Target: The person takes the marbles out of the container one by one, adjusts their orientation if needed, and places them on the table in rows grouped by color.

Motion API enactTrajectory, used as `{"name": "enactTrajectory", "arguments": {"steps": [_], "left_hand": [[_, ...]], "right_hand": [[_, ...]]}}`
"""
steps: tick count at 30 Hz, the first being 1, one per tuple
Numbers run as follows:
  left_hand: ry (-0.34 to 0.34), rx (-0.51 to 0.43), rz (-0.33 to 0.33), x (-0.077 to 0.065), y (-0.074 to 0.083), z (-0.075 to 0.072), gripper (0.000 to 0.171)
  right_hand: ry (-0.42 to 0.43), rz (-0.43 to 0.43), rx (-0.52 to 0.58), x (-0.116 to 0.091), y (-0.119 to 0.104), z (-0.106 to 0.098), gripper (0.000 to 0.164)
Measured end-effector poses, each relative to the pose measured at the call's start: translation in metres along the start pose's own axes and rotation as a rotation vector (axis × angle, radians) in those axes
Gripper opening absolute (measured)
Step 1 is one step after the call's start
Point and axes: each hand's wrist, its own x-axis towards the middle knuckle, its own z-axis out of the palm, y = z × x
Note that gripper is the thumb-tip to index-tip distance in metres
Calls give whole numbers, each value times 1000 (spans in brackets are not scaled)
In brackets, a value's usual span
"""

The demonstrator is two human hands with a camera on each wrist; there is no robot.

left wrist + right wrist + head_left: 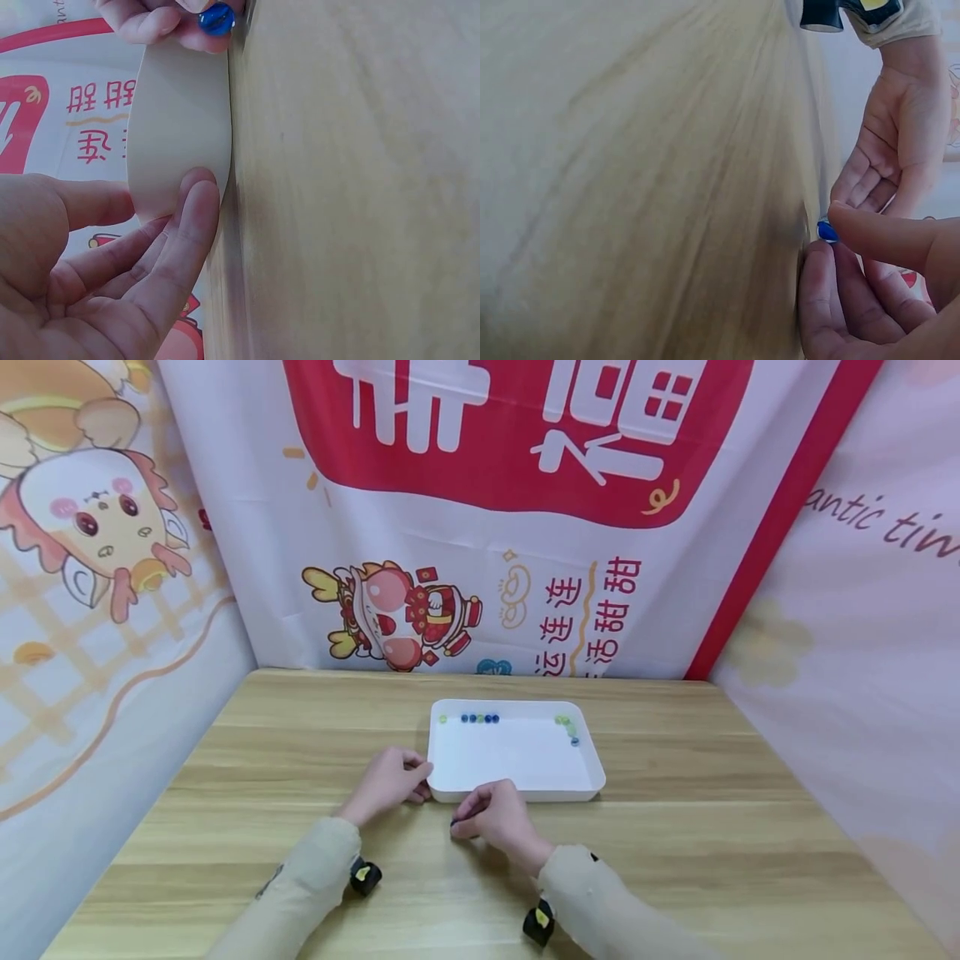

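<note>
A white rectangular tray [517,795] lies on the table. At its near left corner my left hand [388,783] holds the edge, with the thumb at the rim and fingertips on the outer wall, as the left wrist view shows. Just in front of the tray's near side, my right hand [501,823] pinches a blue glass marble [216,19] between thumb and fingers, low over the wood. Inside the tray, a short row of blue and green marbles [480,718] runs along the far wall. One pale green marble [443,719] sits by the far left corner.
More pale green marbles [564,722] curve along the far right corner of the tray, ending in a blue one [575,742]. The wood-grain table [697,827] is bounded by printed cloths at the back [420,527] and both sides.
</note>
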Motion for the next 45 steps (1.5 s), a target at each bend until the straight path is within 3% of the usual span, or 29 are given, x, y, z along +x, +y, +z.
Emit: {"name": "enactTrajectory", "arguments": {"steps": [12, 45], "left_hand": [[-11, 79, -22, 2, 0, -2, 16], [-23, 8, -23, 3, -2, -4, 18]], "right_hand": [[40, 29, -43, -2, 2, 5, 18], [70, -16, 26, -4, 5, 11, 21]]}}
